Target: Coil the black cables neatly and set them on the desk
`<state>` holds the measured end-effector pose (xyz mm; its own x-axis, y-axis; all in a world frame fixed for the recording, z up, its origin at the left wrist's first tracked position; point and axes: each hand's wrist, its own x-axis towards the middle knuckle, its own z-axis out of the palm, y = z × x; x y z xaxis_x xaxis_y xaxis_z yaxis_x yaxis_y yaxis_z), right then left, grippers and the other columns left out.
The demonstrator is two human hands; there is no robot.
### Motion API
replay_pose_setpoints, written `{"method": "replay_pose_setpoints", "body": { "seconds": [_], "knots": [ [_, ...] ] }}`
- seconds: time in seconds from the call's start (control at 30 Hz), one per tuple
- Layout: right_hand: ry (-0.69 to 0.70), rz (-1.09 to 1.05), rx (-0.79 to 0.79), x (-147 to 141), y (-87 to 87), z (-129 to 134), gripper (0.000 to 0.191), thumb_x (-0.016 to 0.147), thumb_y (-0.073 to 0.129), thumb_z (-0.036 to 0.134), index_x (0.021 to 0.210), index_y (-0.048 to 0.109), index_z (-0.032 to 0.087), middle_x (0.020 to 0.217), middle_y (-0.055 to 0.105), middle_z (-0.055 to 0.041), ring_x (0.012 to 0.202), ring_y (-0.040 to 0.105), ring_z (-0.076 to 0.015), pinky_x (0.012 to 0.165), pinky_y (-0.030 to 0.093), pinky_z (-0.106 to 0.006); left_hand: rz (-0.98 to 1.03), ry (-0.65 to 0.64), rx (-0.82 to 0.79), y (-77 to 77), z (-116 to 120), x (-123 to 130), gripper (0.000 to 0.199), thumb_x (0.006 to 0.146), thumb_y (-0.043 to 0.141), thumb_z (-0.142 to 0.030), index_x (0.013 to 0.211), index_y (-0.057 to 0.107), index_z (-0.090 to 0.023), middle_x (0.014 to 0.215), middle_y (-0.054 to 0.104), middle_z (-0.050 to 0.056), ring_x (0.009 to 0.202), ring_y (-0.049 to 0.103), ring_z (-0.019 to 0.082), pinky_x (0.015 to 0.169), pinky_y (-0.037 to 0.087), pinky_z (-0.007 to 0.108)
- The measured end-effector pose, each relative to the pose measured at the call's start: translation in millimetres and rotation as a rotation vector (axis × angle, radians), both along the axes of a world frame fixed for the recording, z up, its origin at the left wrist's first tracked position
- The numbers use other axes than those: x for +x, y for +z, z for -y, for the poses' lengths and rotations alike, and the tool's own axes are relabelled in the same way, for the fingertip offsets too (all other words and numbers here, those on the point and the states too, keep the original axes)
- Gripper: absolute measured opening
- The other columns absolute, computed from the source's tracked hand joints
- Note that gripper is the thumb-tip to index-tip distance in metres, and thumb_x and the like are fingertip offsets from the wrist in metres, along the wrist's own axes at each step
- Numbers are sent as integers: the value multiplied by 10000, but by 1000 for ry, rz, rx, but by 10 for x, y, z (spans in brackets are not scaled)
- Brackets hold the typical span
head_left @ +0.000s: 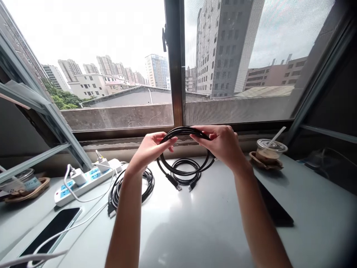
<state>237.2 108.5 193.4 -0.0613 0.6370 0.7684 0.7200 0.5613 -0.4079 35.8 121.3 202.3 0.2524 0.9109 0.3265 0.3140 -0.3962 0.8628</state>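
Note:
Both hands hold up one coiled black cable (182,172) above the table. My left hand (152,147) pinches the coil's upper left side between thumb and fingers. On its upper right, my right hand (220,143) grips the same loops. One end of the held cable, a plug (174,182) with a metal tip, hangs at the lower left of the coil. Behind and below it, a smaller coiled black cable (186,160) lies on the table with its plug (192,185) toward me. A larger coil of black cable (149,186) lies at the left, partly hidden by my left forearm.
At the left are a white power strip (89,186) with chargers, white cords and a phone (52,230). A black flat object (275,204) lies beside my right forearm. Drink cups in cardboard holders stand at right (272,149) and far left (21,182). A window frame (175,74) rises behind.

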Motion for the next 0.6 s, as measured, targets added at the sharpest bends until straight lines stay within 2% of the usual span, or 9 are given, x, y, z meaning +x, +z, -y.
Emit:
{"method": "replay_pose_setpoints", "body": {
  "seconds": [0.1,0.17,0.2,0.3,0.43,0.53,0.6],
  "knots": [
    [-69,62,84,-128,-4,29,244,811,624,422,1006,724,316,815,716,12,695,635,-154,560,374,-242,104,-87,-127,32,79,94,382,653,719,-505,629,543,-167,379,359,-81,316,302,39,331,201,189],
    [-98,50,143,-204,-21,25,265,817,627,404,1048,707,302,866,703,17,684,617,-127,564,378,-230,148,-121,-173,62,118,117,490,639,705,-558,518,416,-181,353,248,-100,296,160,11,317,76,201],
    [-120,40,177,-238,-34,16,282,822,624,395,1074,696,292,895,695,14,693,610,-121,567,383,-225,174,-113,-165,75,126,116,547,648,686,-580,482,345,-187,351,226,-98,299,137,5,322,49,206],
    [-216,35,291,-337,-86,-14,320,879,557,368,1172,644,271,990,678,-3,807,607,-136,588,397,-225,302,-6,-93,100,121,88,636,735,597,-588,453,185,-194,339,176,-90,286,137,5,324,53,217],
    [-299,29,319,-431,-112,-10,352,953,417,357,1253,583,277,1025,675,-13,843,599,-145,554,381,-226,465,37,-71,132,132,74,625,796,556,-503,446,146,-189,316,151,-84,256,155,12,313,68,227],
    [-246,9,263,-430,-79,37,346,968,377,362,1221,598,279,968,674,-11,776,599,-125,526,356,-212,498,62,-53,177,187,63,583,794,581,-438,426,207,-185,299,173,-85,253,162,8,307,78,229],
    [-147,-11,213,-408,-49,73,347,970,362,379,1191,608,273,976,666,-5,731,596,-106,528,363,-201,488,128,5,199,218,43,530,788,602,-406,423,289,-182,304,230,-84,258,184,5,304,85,233]
  ]
}}
